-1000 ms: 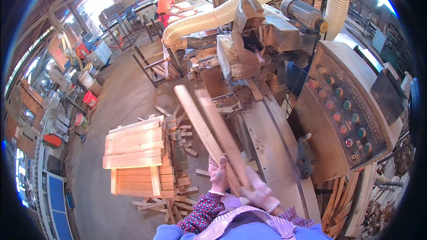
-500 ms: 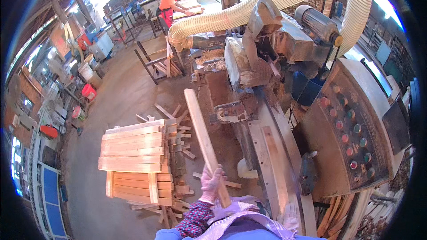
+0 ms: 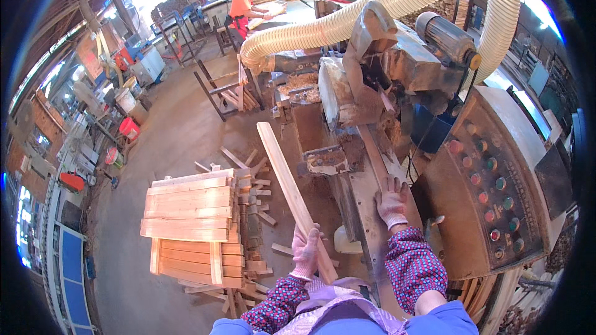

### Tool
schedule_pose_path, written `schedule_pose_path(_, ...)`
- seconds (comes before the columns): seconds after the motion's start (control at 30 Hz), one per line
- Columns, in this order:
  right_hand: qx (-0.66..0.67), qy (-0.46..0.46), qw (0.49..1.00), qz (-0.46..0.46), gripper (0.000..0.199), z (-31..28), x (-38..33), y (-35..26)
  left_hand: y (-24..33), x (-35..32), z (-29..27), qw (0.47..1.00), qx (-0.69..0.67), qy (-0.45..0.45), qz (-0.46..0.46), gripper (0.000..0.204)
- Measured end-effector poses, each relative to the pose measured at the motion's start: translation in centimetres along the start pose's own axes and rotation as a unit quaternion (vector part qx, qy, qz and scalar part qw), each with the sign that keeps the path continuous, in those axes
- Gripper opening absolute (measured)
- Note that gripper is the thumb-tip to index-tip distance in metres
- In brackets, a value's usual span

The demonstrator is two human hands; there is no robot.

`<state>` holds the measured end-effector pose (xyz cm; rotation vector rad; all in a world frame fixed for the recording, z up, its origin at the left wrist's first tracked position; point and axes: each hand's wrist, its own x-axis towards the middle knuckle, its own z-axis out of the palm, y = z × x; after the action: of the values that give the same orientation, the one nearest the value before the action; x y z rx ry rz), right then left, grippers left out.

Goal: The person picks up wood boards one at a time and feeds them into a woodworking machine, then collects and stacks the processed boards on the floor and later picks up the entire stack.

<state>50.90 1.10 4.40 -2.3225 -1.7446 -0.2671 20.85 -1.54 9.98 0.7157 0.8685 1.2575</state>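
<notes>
Item, left: my left hand (image 3: 305,251), in a pale pink knitted glove, closed around a long pale wooden board (image 3: 282,177) near its lower end; the board slants up and leftward, clear of the machine.

Item, right: my right hand (image 3: 392,201), in a similar glove, palm down, fingers pointing forward, on the near end of a narrow reddish-brown wooden strip (image 3: 374,156). Whether the fingers curl around it I cannot tell. The strip lies along a grey metal machine bed (image 3: 365,201), its far end toward a dusty brown metal housing (image 3: 371,34).

Item, above: a thick cream corrugated hose (image 3: 335,28), curving behind the housing; a grey cylindrical motor (image 3: 442,34) to the housing's right.

Item, beside the right hand: a brown metal control panel (image 3: 478,236) with red and green round buttons.

Item, left of the board: a stack of pale flat wooden planks (image 3: 188,212), stray pieces jutting out beneath.

Item, background: a person in an orange top (image 3: 241,4), at a pale-topped bench (image 3: 298,17).
</notes>
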Motion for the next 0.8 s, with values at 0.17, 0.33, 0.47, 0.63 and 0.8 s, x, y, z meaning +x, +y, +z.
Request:
schedule_pose_path(0.17, 0.637, -0.323, 0.700, -0.022, 0.074, -8.9, -9.0, -10.2, -1.1, -0.8, 1.1, 0.997, -0.022, -0.034, 0.059, 0.048)
schedule_pose_path(0.33, 0.485, -0.185, 0.852, 0.068, 0.094, -11.5, -19.0, -10.0, 0.0, -2.5, -3.1, 0.862, 0.421, -0.203, 0.196, 0.075)
schedule_pose_path(0.47, 0.264, -0.137, 0.947, 0.124, 0.079, -12.0, -28.0, -4.0, 4.7, 4.6, -19.2, 0.829, 0.474, 0.186, 0.232, 0.055)
schedule_pose_path(0.63, 0.065, -0.083, 0.993, 0.062, 0.070, -8.8, -27.5, -2.1, 11.7, 9.5, -38.9, 0.782, 0.299, 0.537, 0.108, 0.045)
schedule_pose_path(0.8, -0.039, -0.005, 0.999, -0.009, 0.058, -4.2, -10.1, -0.6, 10.9, 11.1, -40.1, 0.939, -0.061, 0.336, -0.039, 0.031)
